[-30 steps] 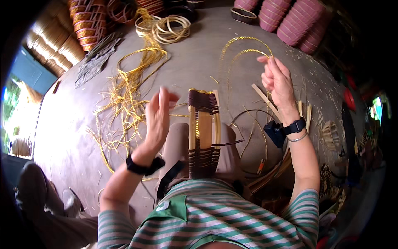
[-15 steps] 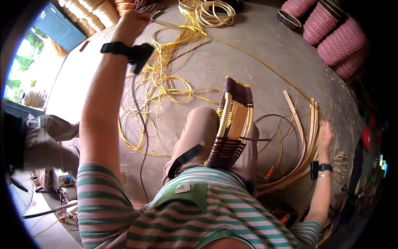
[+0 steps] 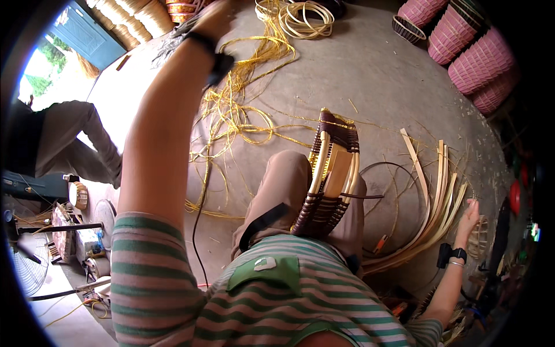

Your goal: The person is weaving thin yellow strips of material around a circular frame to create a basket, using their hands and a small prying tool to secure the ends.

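My left hand [image 3: 217, 18] is stretched far forward to the upper edge, above a tangle of gold cord [image 3: 245, 118]; its fingers are smeared by motion. Far out on the right, my right hand [image 3: 469, 218] is raised beside the tips of pale wooden strips [image 3: 441, 191], fingers drawn together; what they hold cannot be made out. A thin stretch of gold cord crosses the floor toward the right. Between my thighs rests a woven frame [image 3: 326, 168] of pale rods wrapped in dark brown strand, with a flat wooden piece inside. Neither hand touches it.
A coil of pale cane [image 3: 305, 20] lies at the far side. Stacked pink baskets [image 3: 480, 61] stand at far right. An orange-handled cutter [image 3: 380, 243] lies by my right leg. At left are another person's legs [image 3: 75, 136], a fan [image 3: 28, 263] and a dark cable [image 3: 196, 231].
My left hand has swung farther forward and right. My right hand has moved outward and nearer to me. The gold strand stretched across the view has dropped and slackened.
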`<action>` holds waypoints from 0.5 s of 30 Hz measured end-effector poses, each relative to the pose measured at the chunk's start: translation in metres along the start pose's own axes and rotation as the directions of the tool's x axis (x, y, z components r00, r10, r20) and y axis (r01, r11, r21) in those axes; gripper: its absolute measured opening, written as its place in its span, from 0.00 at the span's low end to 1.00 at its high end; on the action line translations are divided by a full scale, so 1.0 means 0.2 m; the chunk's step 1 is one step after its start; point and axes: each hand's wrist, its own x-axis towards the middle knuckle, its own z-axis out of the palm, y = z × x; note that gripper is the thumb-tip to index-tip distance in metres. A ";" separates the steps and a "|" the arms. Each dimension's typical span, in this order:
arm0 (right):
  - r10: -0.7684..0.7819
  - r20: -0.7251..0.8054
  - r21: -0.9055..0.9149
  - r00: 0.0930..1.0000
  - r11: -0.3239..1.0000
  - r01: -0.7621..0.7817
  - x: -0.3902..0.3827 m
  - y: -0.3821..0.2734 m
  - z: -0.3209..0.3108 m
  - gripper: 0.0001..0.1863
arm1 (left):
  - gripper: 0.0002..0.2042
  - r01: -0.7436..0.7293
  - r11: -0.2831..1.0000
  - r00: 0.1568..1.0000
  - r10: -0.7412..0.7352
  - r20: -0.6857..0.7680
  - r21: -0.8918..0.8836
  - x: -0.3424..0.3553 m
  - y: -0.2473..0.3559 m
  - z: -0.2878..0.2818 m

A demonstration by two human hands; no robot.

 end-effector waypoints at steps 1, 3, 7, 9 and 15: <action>0.017 0.020 0.044 1.000 0.999 -0.018 0.08 -0.01 0.09 0.15 | 0.11 -0.130 0.961 0.991 0.123 -0.045 -0.244 0.09 0.36 -0.04; 0.038 -0.011 0.088 0.999 0.995 -0.036 0.07 -0.08 0.17 0.15 | 0.10 -0.339 0.610 0.910 0.407 -0.083 -0.716 0.27 1.07 -0.10; 0.210 0.077 0.339 0.975 0.914 -0.224 0.08 -0.23 0.32 0.14 | 0.15 -0.341 0.545 0.881 0.470 -0.058 -0.766 0.41 1.36 -0.03; 0.366 0.350 0.584 0.862 0.634 -0.507 0.01 -0.49 0.32 0.13 | 0.21 -0.362 0.737 0.911 0.410 -0.048 -0.570 0.38 1.31 0.08; 0.338 0.715 0.688 0.612 -0.185 -0.702 -0.22 -0.79 0.47 0.09 | 0.31 0.234 0.672 0.967 -0.236 0.097 -0.703 -0.43 0.94 0.38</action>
